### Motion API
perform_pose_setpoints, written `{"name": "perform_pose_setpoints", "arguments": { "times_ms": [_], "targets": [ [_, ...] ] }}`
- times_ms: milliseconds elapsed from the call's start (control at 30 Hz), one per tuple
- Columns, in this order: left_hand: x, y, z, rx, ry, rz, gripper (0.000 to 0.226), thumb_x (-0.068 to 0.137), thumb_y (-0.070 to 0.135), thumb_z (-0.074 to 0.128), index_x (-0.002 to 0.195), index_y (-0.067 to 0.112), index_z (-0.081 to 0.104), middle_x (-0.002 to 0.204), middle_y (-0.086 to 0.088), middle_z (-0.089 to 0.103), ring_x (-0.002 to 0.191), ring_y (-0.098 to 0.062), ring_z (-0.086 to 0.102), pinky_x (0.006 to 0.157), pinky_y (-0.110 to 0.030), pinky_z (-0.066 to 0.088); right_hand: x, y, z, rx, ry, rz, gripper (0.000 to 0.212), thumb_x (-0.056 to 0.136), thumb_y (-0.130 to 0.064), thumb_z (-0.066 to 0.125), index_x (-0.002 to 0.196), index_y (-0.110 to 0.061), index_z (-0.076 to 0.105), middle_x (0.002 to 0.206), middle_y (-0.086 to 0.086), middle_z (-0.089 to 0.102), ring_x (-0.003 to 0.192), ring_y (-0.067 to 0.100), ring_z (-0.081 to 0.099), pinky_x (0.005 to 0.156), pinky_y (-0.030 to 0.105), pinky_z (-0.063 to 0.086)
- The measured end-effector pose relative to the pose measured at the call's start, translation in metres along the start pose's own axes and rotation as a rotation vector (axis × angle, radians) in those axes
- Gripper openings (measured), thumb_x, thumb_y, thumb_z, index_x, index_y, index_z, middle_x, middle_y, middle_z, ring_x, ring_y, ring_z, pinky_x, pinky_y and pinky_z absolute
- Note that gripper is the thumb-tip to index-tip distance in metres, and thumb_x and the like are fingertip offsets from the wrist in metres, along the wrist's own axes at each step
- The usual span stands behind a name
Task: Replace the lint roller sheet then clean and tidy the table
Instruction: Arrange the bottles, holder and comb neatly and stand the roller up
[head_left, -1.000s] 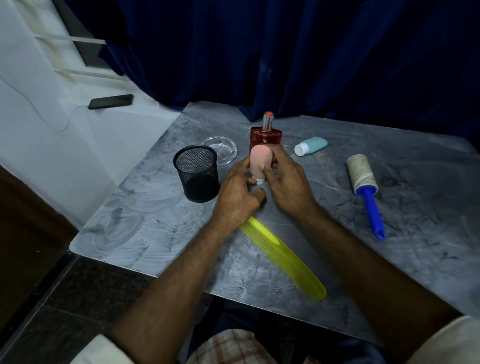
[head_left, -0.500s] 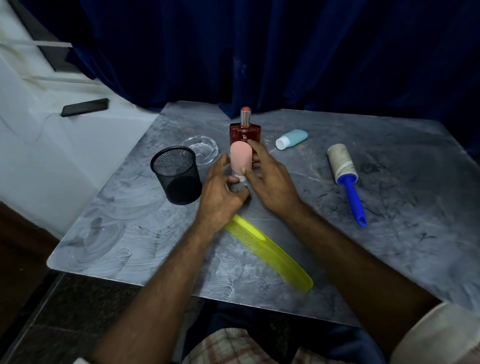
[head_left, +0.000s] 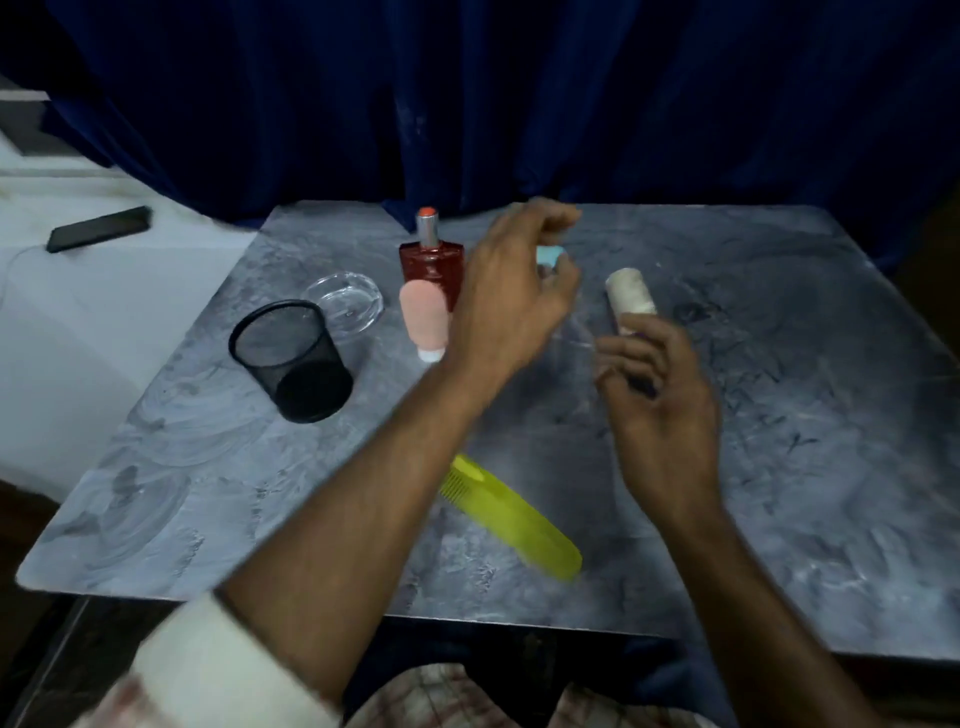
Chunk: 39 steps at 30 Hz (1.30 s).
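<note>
Fingers (head_left: 631, 358) of right hand (head_left: 660, 405) clasp lint roller (head_left: 629, 291).

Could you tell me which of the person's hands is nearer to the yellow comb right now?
Neither clearly. The left hand is up by the bottles and the right hand is around the lint roller; both are well beyond the yellow comb, which only the left forearm crosses.

Soiled off-white lint roller (head_left: 630, 292), handle seemingly gripped, above grey table (head_left: 779, 415).

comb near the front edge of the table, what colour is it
Yellow-green. The comb shows in the head view, partly hidden under the left forearm.
</note>
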<state>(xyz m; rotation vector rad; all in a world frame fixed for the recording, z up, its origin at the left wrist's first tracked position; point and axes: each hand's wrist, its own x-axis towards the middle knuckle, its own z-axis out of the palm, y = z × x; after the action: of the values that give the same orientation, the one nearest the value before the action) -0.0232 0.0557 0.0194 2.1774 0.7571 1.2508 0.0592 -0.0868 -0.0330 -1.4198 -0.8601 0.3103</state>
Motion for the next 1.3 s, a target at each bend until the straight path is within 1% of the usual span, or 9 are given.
{"name": "perform_pose_setpoints", "arguments": {
  "times_ms": [100,233,367,567,700,867,967,1167,1300],
  "targets": [
    [0.061,-0.020,0.033,0.267,-0.264,-0.102,0.040,0.092,0.007,0.068,0.131,0.004,0.067,0.133,-0.018,0.064,0.125,-0.031,0.062,0.108,-0.035,0.047,-0.018,-0.003,-0.022,0.052,-0.005,0.024,0.046,0.089,0.006,0.067,0.116,-0.031,0.063,0.102,-0.004,0.075,0.091,0.007,0.071,0.081,0.014,0.054],
    [0.099,-0.051,0.072,0.626,-0.543,-0.217,0.048,0.102,0.020,0.062,0.146,0.001,0.054,0.151,-0.026,0.053,0.139,-0.042,0.053,0.114,-0.042,0.044,-0.043,-0.007,-0.053,0.030,-0.044,0.052,0.041,0.088,-0.001,0.067,0.114,-0.033,0.068,0.104,-0.004,0.077,0.095,0.011,0.076,0.083,0.016,0.056],
    [0.103,-0.069,0.089,0.777,-0.626,-0.255,0.048,0.108,0.031,0.056,0.146,0.003,0.050,0.151,-0.026,0.053,0.138,-0.043,0.055,0.110,-0.047,0.047,-0.060,-0.006,-0.079,-0.018,-0.080,0.099,0.035,0.094,0.000,0.070,0.110,-0.030,0.071,0.104,-0.004,0.079,0.095,0.013,0.076,0.083,0.020,0.059],
    [0.099,-0.038,0.068,0.717,-0.477,-0.240,0.048,0.097,0.026,0.070,0.140,0.010,0.054,0.137,-0.019,0.065,0.125,-0.042,0.065,0.096,-0.046,0.055,-0.055,-0.011,-0.087,0.090,-0.070,0.128,0.020,0.095,-0.004,0.070,0.107,-0.021,0.073,0.099,0.006,0.079,0.091,0.022,0.076,0.089,0.045,0.062],
    [0.039,0.008,0.023,0.020,-0.105,-0.181,0.042,0.090,0.021,0.071,0.132,0.018,0.063,0.117,-0.001,0.076,0.103,-0.018,0.074,0.087,-0.038,0.062,-0.033,-0.016,-0.070,0.252,-0.078,0.156,0.015,0.090,-0.012,0.067,0.103,-0.016,0.074,0.094,0.013,0.079,0.083,0.024,0.076,0.083,0.042,0.063],
    [-0.075,0.026,-0.007,-0.681,-0.040,-0.399,0.032,0.094,0.010,0.064,0.127,0.012,0.062,0.113,0.003,0.077,0.102,-0.004,0.072,0.086,-0.019,0.057,-0.009,-0.008,-0.024,0.327,-0.284,0.210,0.019,0.095,-0.015,0.069,0.114,-0.014,0.071,0.105,0.012,0.078,0.090,0.019,0.076,0.076,0.033,0.064],
    [-0.108,0.003,-0.023,-0.735,0.032,-0.501,0.041,0.093,0.012,0.060,0.133,0.004,0.059,0.111,0.000,0.075,0.100,-0.006,0.071,0.086,-0.020,0.055,-0.009,-0.001,0.016,0.247,-0.386,0.188,0.015,0.089,-0.022,0.074,0.101,-0.031,0.073,0.100,-0.001,0.080,0.086,0.014,0.076,0.068,0.030,0.063],
    [-0.119,-0.048,-0.061,-0.480,0.103,-0.488,0.028,0.098,0.016,0.059,0.123,0.027,0.063,0.112,0.012,0.076,0.108,-0.005,0.070,0.093,-0.023,0.056,-0.003,0.014,0.081,-0.078,-0.436,-0.036,0.015,0.091,-0.021,0.075,0.106,-0.018,0.071,0.097,-0.008,0.078,0.079,0.006,0.073,0.073,0.037,0.062],
    [-0.118,-0.065,-0.071,-0.298,0.142,-0.470,0.028,0.101,0.021,0.060,0.128,0.024,0.063,0.120,0.006,0.075,0.114,-0.012,0.072,0.102,-0.039,0.058,0.008,0.015,0.106,-0.237,-0.449,-0.134,0.018,0.092,-0.021,0.075,0.108,-0.014,0.070,0.104,-0.001,0.076,0.084,0.011,0.073,0.079,0.039,0.060]
  ]
}}
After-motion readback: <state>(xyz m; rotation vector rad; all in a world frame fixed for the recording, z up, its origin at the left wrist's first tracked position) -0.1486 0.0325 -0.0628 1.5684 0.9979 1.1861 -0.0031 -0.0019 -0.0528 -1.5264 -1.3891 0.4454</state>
